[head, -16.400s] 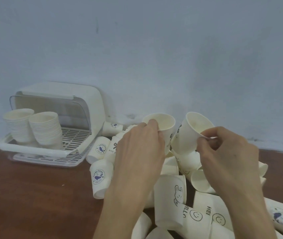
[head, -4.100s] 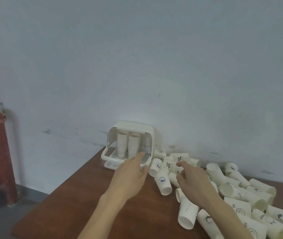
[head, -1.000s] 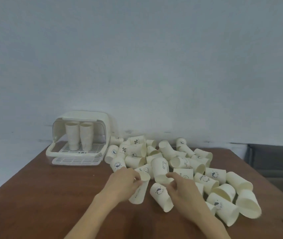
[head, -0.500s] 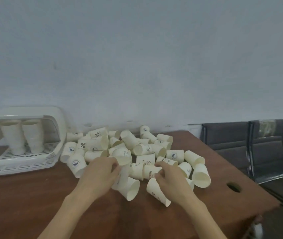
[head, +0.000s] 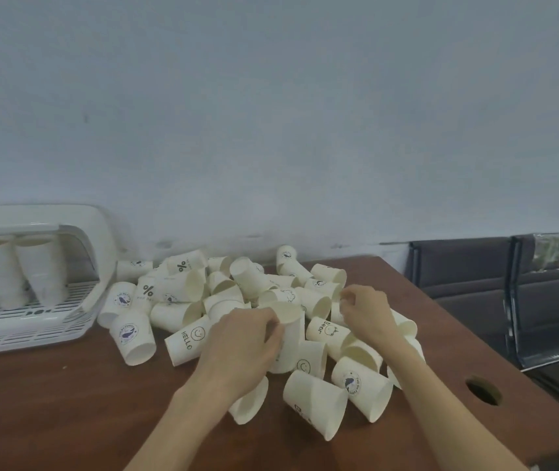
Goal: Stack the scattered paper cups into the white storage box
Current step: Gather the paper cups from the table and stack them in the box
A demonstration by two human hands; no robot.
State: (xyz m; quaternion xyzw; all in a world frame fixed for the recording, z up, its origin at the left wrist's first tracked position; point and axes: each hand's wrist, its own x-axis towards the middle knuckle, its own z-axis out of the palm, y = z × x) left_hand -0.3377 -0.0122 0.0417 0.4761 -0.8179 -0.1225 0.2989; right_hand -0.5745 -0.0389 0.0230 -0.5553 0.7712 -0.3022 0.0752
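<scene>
the left hand (head: 244,345) is curled round an upright cup (head: 286,338) just to its right, gripping it by the side near the rim. the right hand (head: 368,314) is over the far right part of the pile of cups (head: 237,300) with its fingers bent, and seems to pinch the rim of a cup hidden under it; i cannot tell for sure. the white storage box (head: 30,277) is well to the left of the left hand, at the back of the surface (head: 50,402), with two stacks of cups (head: 16,270) standing in it.

the likely trouble is the pile itself. cups lie on their sides all round both hands, touching one another, so lifting one may set its neighbours rolling. the cups near the right forearm lie not far from the right edge of the surface and from a round hole (head: 484,389) in it, and a nudge from the arm could send one off. thin paper dents under a hard squeeze, and a dented cup will not nest well. the two stacks in the box lean a little, so pushing more cups on carelessly might tip them.
</scene>
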